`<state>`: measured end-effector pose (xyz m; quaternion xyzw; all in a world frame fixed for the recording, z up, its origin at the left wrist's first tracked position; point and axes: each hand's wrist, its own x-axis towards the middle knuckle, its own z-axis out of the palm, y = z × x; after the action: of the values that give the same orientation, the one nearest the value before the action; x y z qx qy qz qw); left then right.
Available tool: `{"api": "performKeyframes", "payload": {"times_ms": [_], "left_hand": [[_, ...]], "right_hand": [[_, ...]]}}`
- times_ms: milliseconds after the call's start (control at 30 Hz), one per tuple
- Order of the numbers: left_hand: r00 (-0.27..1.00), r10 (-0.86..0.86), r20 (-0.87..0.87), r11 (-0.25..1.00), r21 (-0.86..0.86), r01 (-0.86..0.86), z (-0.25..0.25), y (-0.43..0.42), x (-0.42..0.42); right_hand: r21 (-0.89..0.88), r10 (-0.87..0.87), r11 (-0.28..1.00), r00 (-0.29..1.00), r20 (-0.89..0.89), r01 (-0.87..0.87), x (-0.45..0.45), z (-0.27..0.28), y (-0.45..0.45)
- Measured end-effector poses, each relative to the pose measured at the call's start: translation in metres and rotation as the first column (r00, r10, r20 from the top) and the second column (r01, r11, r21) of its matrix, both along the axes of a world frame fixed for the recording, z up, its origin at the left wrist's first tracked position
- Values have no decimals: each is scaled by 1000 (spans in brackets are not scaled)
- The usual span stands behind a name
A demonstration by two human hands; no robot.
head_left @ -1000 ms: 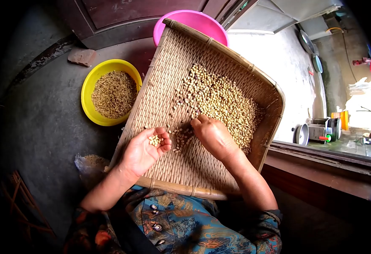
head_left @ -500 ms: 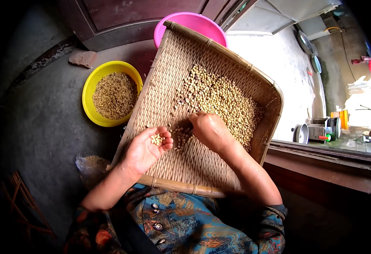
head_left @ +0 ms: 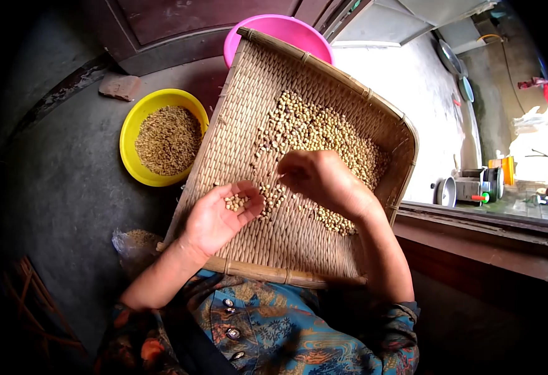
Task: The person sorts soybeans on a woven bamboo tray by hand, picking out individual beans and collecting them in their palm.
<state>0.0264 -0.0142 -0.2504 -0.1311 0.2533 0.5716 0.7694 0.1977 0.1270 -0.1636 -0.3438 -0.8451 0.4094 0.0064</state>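
Note:
A woven bamboo winnowing tray (head_left: 239, 94) rests against my lap, with a spread of pale round beans (head_left: 349, 147) heaped toward its right side. My left hand (head_left: 208, 222) is palm up over the tray's near left part, its fingers curled around a small pile of beans (head_left: 236, 202). Above the beans, near the middle of the tray, hovers my right hand (head_left: 327, 181), slightly blurred. Its fingers are bent together and point left; anything between them is hidden. A few loose beans lie between the two hands.
A yellow basin (head_left: 129, 147) of small brownish pieces stands on the floor at left. Behind the tray is a pink basin (head_left: 286, 28). A brick (head_left: 119, 86) lies by the door, and a clear plastic bag (head_left: 133, 247) sits left of my arm. A sill (head_left: 474, 244) runs at right.
My right hand has risen off the beans and turned its fingers toward the left, uncovering more beans near the tray's front. My left hand's fingers have shifted slightly around its beans.

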Motion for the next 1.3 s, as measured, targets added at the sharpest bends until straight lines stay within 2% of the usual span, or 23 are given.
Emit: {"api": "performKeyframes", "payload": {"times_ms": [67, 200, 267, 300, 400, 500, 700, 800, 1000, 1100, 1200, 1233, 1300], "left_hand": [[999, 24, 44, 1000, -1, -24, -9, -4, -5], [999, 30, 38, 1000, 2, -30, -13, -5, -5], [999, 25, 23, 1000, -4, -25, -14, -5, -6], [1000, 20, 10, 1000, -6, -20, -15, -4, -6], [1000, 15, -3, 1000, -7, -15, -15, -5, -7], [1000, 22, -8, 1000, -13, -23, -14, -5, -7], [1000, 22, -16, 1000, -21, -22, -13, -5, -6], [999, 24, -23, 999, -32, -24, -13, -5, -7], [999, 25, -31, 999, -27, -26, -13, -6, -6], [999, 26, -28, 1000, -16, -26, -12, -6, -7], [999, 20, -32, 1000, 0, -20, -15, -7, -8], [999, 18, -36, 1000, 5, -18, -16, -8, -8], [998, 15, -62, 1000, 11, -15, -10, -6, -6]], "right_hand": [[147, -73, 988, 987, 145, 52, 12, 0, 4], [183, -70, 982, 981, 181, 36, 29, -29, -10], [235, -52, 972, 966, 253, -9, 28, -40, -16], [278, -42, 960, 975, 218, -21, 29, -45, -20], [370, -40, 926, 956, 289, -73, 26, -56, -27], [329, -51, 941, 928, 369, -79, 25, -58, -31], [390, 67, 911, 981, 182, -135, 21, -63, -35], [400, 95, 903, 982, 164, -154, 18, -67, -34], [414, 138, 879, 957, 257, -238, 15, -68, -30], [383, 131, 892, 949, 288, -239, 15, -70, -28], [223, -7, 974, 974, 228, -45, 14, -56, -26], [201, -31, 980, 984, 174, -4, 12, -44, -27], [36, -45, 998, 998, -43, 46, 7, -30, -31]]}}
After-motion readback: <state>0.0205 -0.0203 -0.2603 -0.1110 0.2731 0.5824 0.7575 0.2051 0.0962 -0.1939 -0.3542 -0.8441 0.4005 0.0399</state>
